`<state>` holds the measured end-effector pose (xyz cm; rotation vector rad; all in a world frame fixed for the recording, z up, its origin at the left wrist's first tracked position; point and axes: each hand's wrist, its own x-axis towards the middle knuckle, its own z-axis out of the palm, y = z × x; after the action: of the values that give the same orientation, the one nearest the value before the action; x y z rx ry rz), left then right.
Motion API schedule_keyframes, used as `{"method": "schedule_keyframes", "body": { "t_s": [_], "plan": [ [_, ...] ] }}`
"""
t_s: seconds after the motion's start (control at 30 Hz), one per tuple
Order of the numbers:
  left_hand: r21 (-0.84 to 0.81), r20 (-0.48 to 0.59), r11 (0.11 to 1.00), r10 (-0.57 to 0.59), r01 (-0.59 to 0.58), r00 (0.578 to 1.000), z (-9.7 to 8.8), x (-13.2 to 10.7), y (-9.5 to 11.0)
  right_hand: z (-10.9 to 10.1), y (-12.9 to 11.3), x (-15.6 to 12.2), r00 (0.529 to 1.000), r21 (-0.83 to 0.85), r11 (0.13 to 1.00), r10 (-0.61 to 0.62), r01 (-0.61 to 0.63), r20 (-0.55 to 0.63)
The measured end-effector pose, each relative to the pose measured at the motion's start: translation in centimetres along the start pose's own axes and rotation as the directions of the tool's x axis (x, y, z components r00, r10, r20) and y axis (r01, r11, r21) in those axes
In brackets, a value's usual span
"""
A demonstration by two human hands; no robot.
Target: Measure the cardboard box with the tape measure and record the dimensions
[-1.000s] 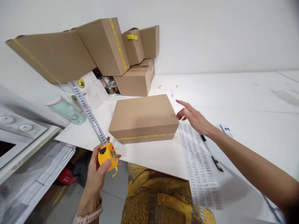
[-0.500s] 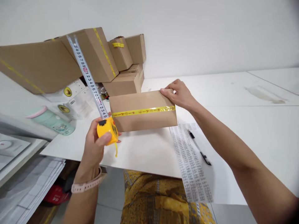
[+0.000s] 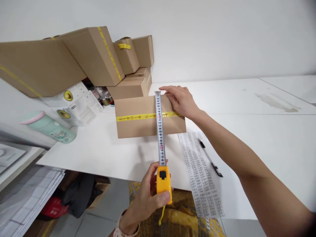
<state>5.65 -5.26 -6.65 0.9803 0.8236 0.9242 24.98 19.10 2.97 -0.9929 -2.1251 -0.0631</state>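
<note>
My left hand (image 3: 151, 197) is closed around a yellow tape measure (image 3: 163, 184) in front of the table's near edge. Its silver blade (image 3: 160, 131) runs away from me across a small cardboard box (image 3: 137, 126), with the hooked end just past the far edge. Yellow printed tape crosses the box lengthwise. At the box's far right corner, my right hand (image 3: 181, 100) grips it, thumb on the near face. The right index finger stretches left toward the blade's end; whether it touches the hook I cannot tell.
Stacked cardboard boxes (image 3: 96, 59) stand at the back left. A mint tumbler (image 3: 53, 128) and white avocado-print boxes (image 3: 81, 105) are below them. A printed sheet (image 3: 199, 177) lies on the right, with a pen (image 3: 209, 158) beside it. Papers (image 3: 29, 194) fill a lower shelf at left.
My left hand has swung the tape measure right and toward me, bringing its blade over the box. My right index finger has stretched out toward the blade's end. The box stays nearly in place.
</note>
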Motion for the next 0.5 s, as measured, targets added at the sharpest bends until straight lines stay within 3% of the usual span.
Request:
{"method": "schedule_keyframes", "body": {
  "t_s": [0.17,0.5],
  "plan": [
    [0.035,0.003,0.999,-0.026,0.026,1.000,-0.7,0.1,-0.6,0.5,0.4,0.4,0.997,-0.116,0.991,-0.065,0.070,0.042],
    [0.246,-0.067,0.969,0.012,0.005,0.998,-1.5,2.1,-1.9,1.7,1.6,1.3,0.998,-0.068,0.996,-0.058,0.060,0.031]
  ]
}}
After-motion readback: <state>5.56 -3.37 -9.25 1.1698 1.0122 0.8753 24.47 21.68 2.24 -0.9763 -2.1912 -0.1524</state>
